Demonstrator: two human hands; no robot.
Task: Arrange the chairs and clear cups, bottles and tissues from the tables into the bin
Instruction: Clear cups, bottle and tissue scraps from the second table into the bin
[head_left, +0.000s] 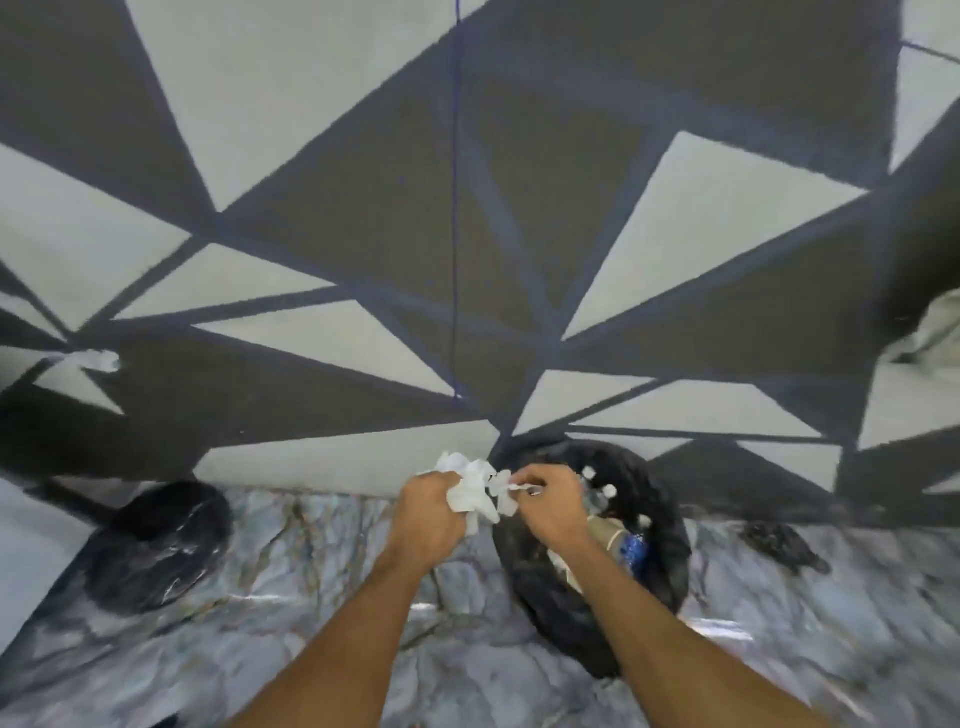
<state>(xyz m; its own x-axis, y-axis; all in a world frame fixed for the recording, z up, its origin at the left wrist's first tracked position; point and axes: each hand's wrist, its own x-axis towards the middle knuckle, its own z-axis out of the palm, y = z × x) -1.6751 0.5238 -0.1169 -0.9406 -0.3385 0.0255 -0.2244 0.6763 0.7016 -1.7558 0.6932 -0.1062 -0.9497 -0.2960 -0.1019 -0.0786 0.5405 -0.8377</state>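
The left hand (428, 512) is closing in a fist around a bunch of crumpled white tissues (475, 486), and the right hand (545, 506) is pinching a loose end of the same bunch between its fingertips. Both hands are meeting just to the left of the bin (660, 525), with the right hand hanging over its near rim.

The bin is sitting on the marble floor (311, 597) against the wall (363, 260), lined with a black bag. Inside it, plastic bottles (605, 493) with white caps are lying in a heap, along with a bottle wearing a blue label (634, 551); the writing on that label is too blurred to read.

A second black bag (161, 545), full and rounded, is resting on the floor well to the left. A smaller dark crumpled thing (779, 543) is lying on the floor to the right of the bin. The wall is showing a pattern of pale and dark triangles. A white scrap (98, 359) is showing at the left, against the wall.
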